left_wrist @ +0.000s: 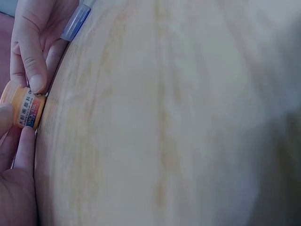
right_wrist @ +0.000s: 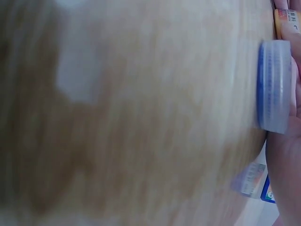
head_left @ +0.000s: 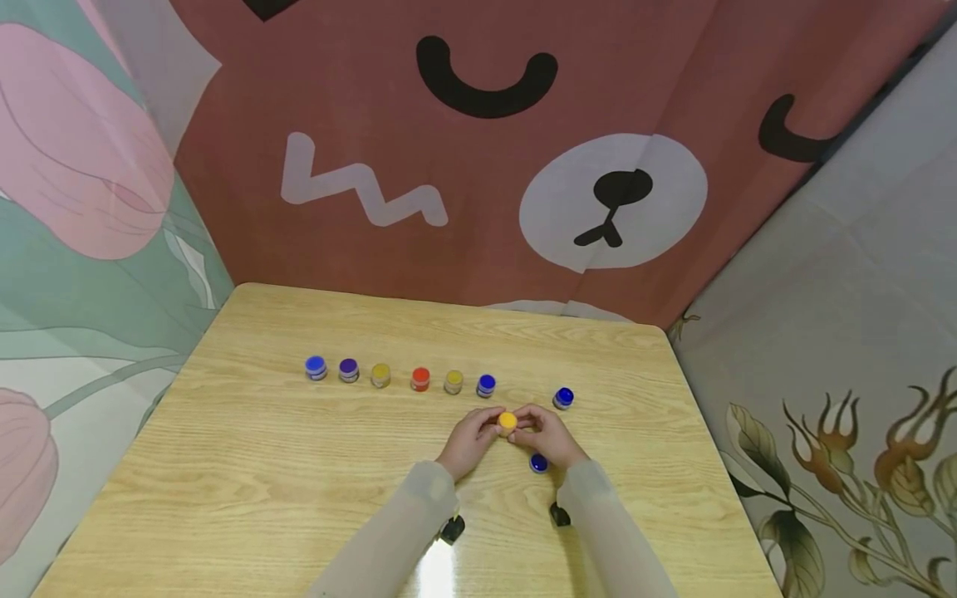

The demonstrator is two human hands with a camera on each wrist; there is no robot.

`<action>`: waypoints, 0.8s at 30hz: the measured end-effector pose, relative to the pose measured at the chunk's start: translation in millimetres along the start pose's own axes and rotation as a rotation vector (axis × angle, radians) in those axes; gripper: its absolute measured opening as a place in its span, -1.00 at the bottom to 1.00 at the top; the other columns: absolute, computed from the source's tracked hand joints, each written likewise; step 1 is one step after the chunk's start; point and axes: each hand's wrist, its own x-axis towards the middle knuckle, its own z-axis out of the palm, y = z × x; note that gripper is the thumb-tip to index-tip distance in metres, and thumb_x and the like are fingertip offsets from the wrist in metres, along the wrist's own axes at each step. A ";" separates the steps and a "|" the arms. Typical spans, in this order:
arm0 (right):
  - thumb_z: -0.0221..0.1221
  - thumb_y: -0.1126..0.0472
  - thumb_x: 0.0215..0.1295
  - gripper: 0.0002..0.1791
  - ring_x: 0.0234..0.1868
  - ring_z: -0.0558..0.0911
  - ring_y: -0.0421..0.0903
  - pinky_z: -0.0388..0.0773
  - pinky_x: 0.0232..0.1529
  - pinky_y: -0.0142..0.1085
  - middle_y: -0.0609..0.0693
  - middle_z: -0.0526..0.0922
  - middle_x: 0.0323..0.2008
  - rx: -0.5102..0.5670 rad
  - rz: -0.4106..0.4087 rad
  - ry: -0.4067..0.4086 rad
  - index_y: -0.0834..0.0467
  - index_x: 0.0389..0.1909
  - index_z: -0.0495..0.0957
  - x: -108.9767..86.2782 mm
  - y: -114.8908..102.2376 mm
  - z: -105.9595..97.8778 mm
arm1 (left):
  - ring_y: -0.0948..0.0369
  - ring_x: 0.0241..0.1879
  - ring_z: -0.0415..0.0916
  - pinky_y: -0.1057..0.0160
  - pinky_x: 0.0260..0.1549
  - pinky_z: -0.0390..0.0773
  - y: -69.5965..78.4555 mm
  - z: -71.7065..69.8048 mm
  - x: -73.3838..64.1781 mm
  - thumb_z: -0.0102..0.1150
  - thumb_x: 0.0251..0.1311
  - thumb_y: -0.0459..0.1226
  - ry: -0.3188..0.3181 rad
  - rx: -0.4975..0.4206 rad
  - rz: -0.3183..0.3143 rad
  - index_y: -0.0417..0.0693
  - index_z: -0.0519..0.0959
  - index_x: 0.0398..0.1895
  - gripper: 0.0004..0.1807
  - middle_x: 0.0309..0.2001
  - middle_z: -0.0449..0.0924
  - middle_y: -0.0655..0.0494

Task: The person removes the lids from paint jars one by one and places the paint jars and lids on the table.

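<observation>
An orange paint jar (head_left: 507, 423) with a printed label is held between my two hands near the middle of the table. My left hand (head_left: 469, 440) pinches one side of it with thumb and fingers. From the opposite side, my right hand (head_left: 552, 434) pinches it too. In the left wrist view the jar (left_wrist: 27, 109) lies tipped, its label showing between the fingertips. A loose lid (head_left: 538, 463), clear-walled with blue inside, lies on the table close by my right wrist; the right wrist view shows the lid (right_wrist: 275, 87) beside the palm.
Across the table (head_left: 299, 465) behind my hands runs a row of small paint jars: blue (head_left: 316, 368), purple (head_left: 348, 370), yellow (head_left: 380, 375), red (head_left: 421, 379), another yellow (head_left: 453, 382) and blue (head_left: 487, 385). A dark blue jar (head_left: 564, 399) stands apart at the right.
</observation>
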 end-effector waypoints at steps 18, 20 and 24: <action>0.32 0.47 0.26 -0.69 0.00 0.63 0.06 0.61 -0.11 -0.45 0.13 0.66 -0.06 -0.024 0.005 0.022 0.35 0.02 0.57 6.5 18.3 0.2 | 0.05 0.17 0.56 0.26 0.12 0.61 -2.0 2.0 2.0 0.15 0.46 -0.25 0.010 -0.084 -0.021 -0.14 0.52 0.28 -0.61 0.20 0.52 -0.08; 0.33 0.45 0.27 -0.68 0.00 0.63 0.02 0.61 -0.10 -0.45 0.11 0.66 -0.06 -0.034 0.005 0.024 0.33 0.03 0.58 10.5 27.7 -0.7 | 0.04 0.18 0.56 0.25 0.13 0.61 -2.7 1.5 1.9 0.16 0.46 -0.25 0.008 -0.083 -0.014 -0.15 0.52 0.28 -0.61 0.20 0.52 -0.09; 0.34 0.42 0.27 -0.68 -0.01 0.64 -0.03 0.61 -0.08 -0.44 0.11 0.66 -0.05 -0.044 -0.001 0.028 0.31 0.03 0.58 13.1 33.7 -1.2 | 0.04 0.19 0.55 0.23 0.14 0.60 -4.9 1.1 2.2 0.15 0.46 -0.26 0.011 -0.084 -0.001 -0.15 0.52 0.27 -0.63 0.20 0.54 -0.08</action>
